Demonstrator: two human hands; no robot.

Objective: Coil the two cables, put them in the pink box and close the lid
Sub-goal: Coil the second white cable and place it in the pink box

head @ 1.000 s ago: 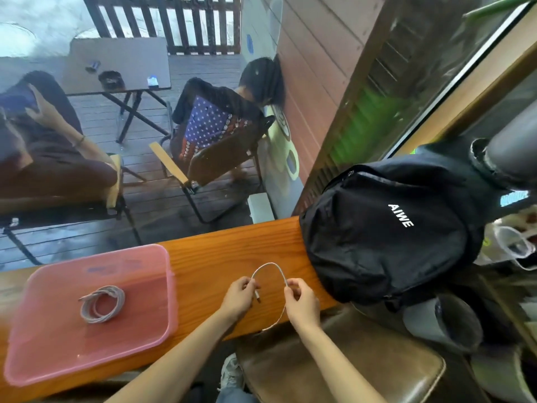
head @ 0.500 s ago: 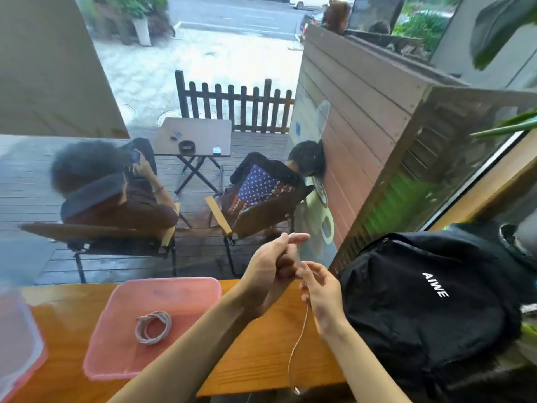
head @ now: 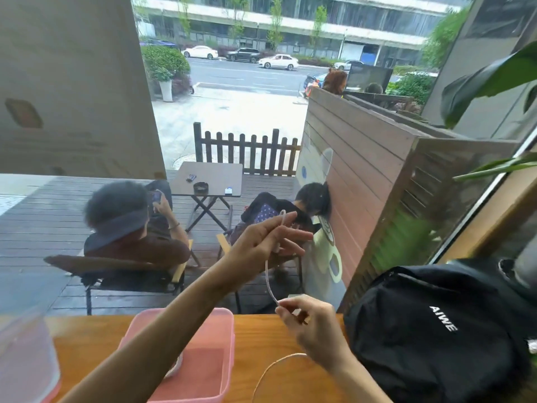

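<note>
My left hand (head: 266,239) is raised above the counter and pinches a small loop at one end of a thin white cable (head: 268,279). The cable drops to my right hand (head: 312,324), which pinches it lower down. Below that hand its slack curves over the wooden counter (head: 290,338) toward the front edge. The open pink box (head: 216,353) stands on the counter under my left forearm. A pale bit of the coiled second cable (head: 177,369) shows inside it, mostly hidden by the arm. The translucent pink lid (head: 24,362) lies at the far left.
A black backpack (head: 436,330) fills the counter's right side, close to my right hand. Beyond the window, two people sit on chairs by a small folding table (head: 207,178) on a deck.
The view has tilted upward. My left hand has risen with the cable's looped end while my right hand stays lower, stretching the cable between them. The box now sits under my left forearm.
</note>
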